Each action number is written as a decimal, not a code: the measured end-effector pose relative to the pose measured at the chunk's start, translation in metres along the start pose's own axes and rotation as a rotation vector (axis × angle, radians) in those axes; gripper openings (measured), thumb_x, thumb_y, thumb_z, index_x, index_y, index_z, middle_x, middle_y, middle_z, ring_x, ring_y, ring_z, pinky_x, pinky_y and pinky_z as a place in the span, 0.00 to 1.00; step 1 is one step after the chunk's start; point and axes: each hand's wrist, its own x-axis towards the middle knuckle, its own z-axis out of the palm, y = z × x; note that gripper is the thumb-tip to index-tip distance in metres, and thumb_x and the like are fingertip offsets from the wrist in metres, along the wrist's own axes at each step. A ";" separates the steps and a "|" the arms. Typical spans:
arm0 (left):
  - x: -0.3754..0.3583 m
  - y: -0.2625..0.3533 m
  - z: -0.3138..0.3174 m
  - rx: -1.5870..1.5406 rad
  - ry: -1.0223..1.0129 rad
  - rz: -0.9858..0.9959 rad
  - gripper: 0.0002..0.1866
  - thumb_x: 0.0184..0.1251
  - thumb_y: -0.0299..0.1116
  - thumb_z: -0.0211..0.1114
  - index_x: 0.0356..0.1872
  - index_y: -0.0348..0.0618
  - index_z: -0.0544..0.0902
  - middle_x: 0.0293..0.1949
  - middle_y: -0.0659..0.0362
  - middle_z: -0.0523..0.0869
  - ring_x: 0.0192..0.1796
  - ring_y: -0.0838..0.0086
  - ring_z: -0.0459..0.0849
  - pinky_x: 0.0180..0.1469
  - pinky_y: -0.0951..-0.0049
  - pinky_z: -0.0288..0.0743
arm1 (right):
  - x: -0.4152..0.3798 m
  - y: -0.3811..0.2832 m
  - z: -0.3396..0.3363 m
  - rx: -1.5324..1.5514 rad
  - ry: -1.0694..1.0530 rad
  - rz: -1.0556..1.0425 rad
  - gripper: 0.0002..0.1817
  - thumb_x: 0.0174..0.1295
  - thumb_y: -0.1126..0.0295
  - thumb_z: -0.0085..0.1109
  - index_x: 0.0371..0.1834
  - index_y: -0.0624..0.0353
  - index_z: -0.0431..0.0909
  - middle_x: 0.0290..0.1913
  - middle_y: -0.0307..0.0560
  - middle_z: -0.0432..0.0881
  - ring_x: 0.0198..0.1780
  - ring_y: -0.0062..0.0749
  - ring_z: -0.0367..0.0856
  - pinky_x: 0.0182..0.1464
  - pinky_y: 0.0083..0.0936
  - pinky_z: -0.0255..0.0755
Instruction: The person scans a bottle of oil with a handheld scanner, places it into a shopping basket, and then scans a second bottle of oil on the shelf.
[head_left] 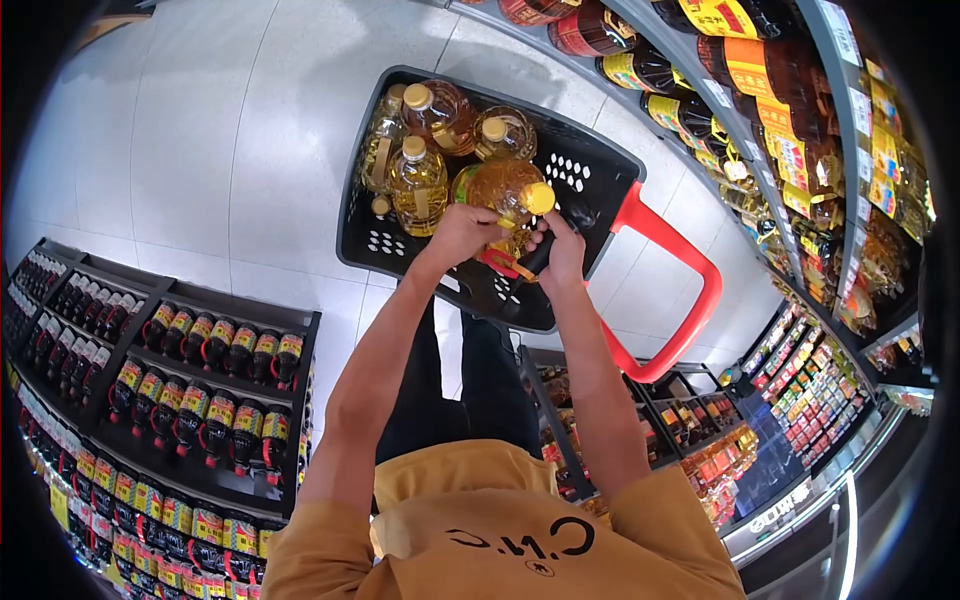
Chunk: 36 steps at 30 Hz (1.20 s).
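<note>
A large clear bottle of golden cooking oil (500, 185) with a yellow cap leans toward me inside a black shopping basket (357, 215). My left hand (463, 238) has its fingers closed on the near side of this bottle, below its shoulder. Just under the cap, my right hand (562, 252) is closed with curled fingers against the same bottle; its exact grip is partly hidden. Behind the left hand stands another oil bottle (418, 190). Farther back in the basket are an amber bottle (442, 118) and a round oil bottle (505, 135). Something red and yellow (510, 263) shows beneath my hands.
The basket's red handle (700, 290) sticks out to the right. Shelves of large oil bottles (770, 120) run along the right side. At the left stands a rack of dark sauce bottles (205, 400). Pale floor tiles (180, 150) surround the basket.
</note>
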 end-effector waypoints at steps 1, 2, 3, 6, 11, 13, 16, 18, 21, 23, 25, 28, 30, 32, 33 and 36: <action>0.002 -0.006 0.002 -0.022 0.014 0.004 0.09 0.59 0.27 0.72 0.37 0.32 0.89 0.28 0.58 0.88 0.29 0.82 0.81 0.34 0.77 0.75 | 0.002 0.001 -0.001 0.004 0.002 0.003 0.05 0.65 0.72 0.60 0.41 0.56 0.74 0.30 0.37 0.73 0.26 0.23 0.73 0.27 0.24 0.71; 0.005 -0.013 0.005 -0.045 0.027 0.008 0.09 0.59 0.27 0.73 0.37 0.32 0.89 0.27 0.58 0.88 0.29 0.82 0.81 0.34 0.77 0.74 | 0.005 0.003 -0.001 0.000 0.000 -0.003 0.05 0.65 0.71 0.60 0.41 0.56 0.74 0.30 0.37 0.73 0.26 0.23 0.73 0.27 0.24 0.71; 0.006 -0.016 0.007 -0.068 0.040 0.012 0.08 0.58 0.27 0.73 0.36 0.32 0.89 0.27 0.59 0.87 0.28 0.83 0.80 0.34 0.77 0.74 | 0.006 0.005 -0.001 -0.005 -0.002 -0.010 0.06 0.65 0.71 0.60 0.41 0.56 0.74 0.30 0.37 0.73 0.26 0.23 0.73 0.26 0.24 0.71; 0.007 -0.027 0.005 -0.003 0.028 0.007 0.07 0.58 0.26 0.73 0.35 0.32 0.89 0.25 0.62 0.85 0.27 0.84 0.77 0.32 0.77 0.72 | 0.008 0.009 -0.003 -0.017 0.000 -0.014 0.06 0.67 0.70 0.61 0.41 0.56 0.75 0.29 0.36 0.73 0.26 0.22 0.73 0.27 0.23 0.71; 0.005 -0.036 -0.007 -0.095 0.038 -0.056 0.06 0.57 0.26 0.74 0.33 0.33 0.89 0.22 0.65 0.82 0.26 0.85 0.74 0.30 0.77 0.69 | 0.009 0.014 -0.003 -0.033 0.019 -0.013 0.07 0.68 0.68 0.63 0.40 0.56 0.76 0.28 0.36 0.73 0.26 0.22 0.73 0.27 0.22 0.70; 0.004 -0.036 -0.009 -0.093 0.031 -0.075 0.06 0.57 0.26 0.74 0.33 0.34 0.89 0.22 0.65 0.81 0.26 0.86 0.73 0.30 0.78 0.68 | 0.008 0.017 -0.003 -0.025 0.026 0.003 0.07 0.68 0.67 0.64 0.39 0.56 0.75 0.28 0.36 0.74 0.26 0.22 0.73 0.27 0.22 0.70; 0.004 -0.032 -0.010 -0.090 0.037 -0.092 0.06 0.56 0.27 0.74 0.32 0.34 0.89 0.21 0.65 0.81 0.25 0.85 0.73 0.30 0.77 0.68 | 0.008 0.021 -0.005 -0.036 0.026 -0.004 0.09 0.65 0.68 0.65 0.38 0.55 0.74 0.28 0.36 0.73 0.25 0.22 0.74 0.25 0.23 0.71; 0.004 -0.029 -0.009 -0.138 0.063 -0.134 0.08 0.56 0.28 0.73 0.31 0.32 0.87 0.20 0.62 0.81 0.24 0.83 0.73 0.30 0.75 0.68 | 0.007 0.022 -0.006 -0.036 0.015 -0.007 0.09 0.65 0.68 0.65 0.38 0.55 0.74 0.28 0.36 0.73 0.24 0.22 0.74 0.24 0.24 0.71; 0.005 -0.034 -0.011 -0.163 0.076 -0.112 0.08 0.55 0.28 0.73 0.30 0.32 0.87 0.20 0.64 0.79 0.24 0.83 0.73 0.29 0.74 0.67 | 0.005 0.023 -0.007 -0.031 0.010 -0.014 0.09 0.65 0.68 0.66 0.38 0.56 0.74 0.27 0.36 0.73 0.24 0.22 0.74 0.24 0.24 0.70; 0.005 -0.036 -0.017 -0.093 0.035 -0.152 0.08 0.57 0.28 0.74 0.34 0.34 0.89 0.23 0.64 0.83 0.27 0.84 0.75 0.32 0.77 0.69 | 0.004 0.024 -0.009 -0.031 0.010 -0.011 0.09 0.65 0.68 0.66 0.38 0.56 0.74 0.27 0.36 0.73 0.24 0.22 0.73 0.23 0.24 0.70; 0.006 -0.037 -0.021 -0.060 0.005 -0.173 0.08 0.58 0.28 0.74 0.35 0.34 0.90 0.25 0.64 0.85 0.29 0.85 0.77 0.34 0.79 0.70 | 0.001 0.022 -0.009 -0.031 0.016 -0.002 0.08 0.66 0.68 0.65 0.39 0.57 0.75 0.27 0.36 0.73 0.24 0.22 0.73 0.23 0.24 0.70; 0.008 -0.039 -0.026 -0.049 -0.031 -0.174 0.07 0.58 0.28 0.73 0.34 0.34 0.90 0.25 0.64 0.85 0.30 0.85 0.77 0.35 0.79 0.70 | -0.004 0.019 -0.010 -0.035 0.015 -0.006 0.08 0.66 0.68 0.65 0.40 0.57 0.76 0.27 0.36 0.73 0.23 0.22 0.73 0.23 0.25 0.70; 0.011 -0.040 -0.028 -0.026 -0.068 -0.170 0.07 0.59 0.28 0.73 0.34 0.34 0.90 0.25 0.64 0.85 0.30 0.85 0.78 0.35 0.79 0.70 | -0.008 0.017 -0.012 -0.009 0.015 -0.009 0.08 0.66 0.68 0.65 0.40 0.57 0.76 0.27 0.36 0.73 0.23 0.22 0.73 0.24 0.25 0.70; 0.013 -0.039 -0.026 -0.018 -0.061 -0.165 0.07 0.59 0.28 0.73 0.32 0.34 0.90 0.24 0.64 0.85 0.29 0.85 0.78 0.33 0.79 0.70 | -0.011 0.017 -0.016 0.014 0.001 -0.012 0.08 0.66 0.68 0.65 0.40 0.57 0.76 0.27 0.36 0.73 0.23 0.23 0.73 0.24 0.25 0.70; 0.012 -0.035 -0.024 -0.018 -0.056 -0.160 0.07 0.59 0.28 0.74 0.31 0.34 0.90 0.24 0.64 0.86 0.28 0.85 0.78 0.32 0.79 0.70 | -0.013 0.016 -0.017 0.021 -0.004 -0.008 0.08 0.66 0.68 0.65 0.40 0.56 0.75 0.27 0.36 0.73 0.24 0.22 0.73 0.24 0.25 0.70; 0.013 -0.027 -0.015 0.026 -0.058 -0.113 0.07 0.60 0.28 0.74 0.31 0.33 0.89 0.24 0.63 0.87 0.27 0.86 0.79 0.31 0.79 0.70 | -0.018 0.012 -0.022 0.037 -0.006 -0.004 0.08 0.67 0.68 0.64 0.40 0.54 0.73 0.28 0.35 0.72 0.25 0.22 0.73 0.26 0.24 0.71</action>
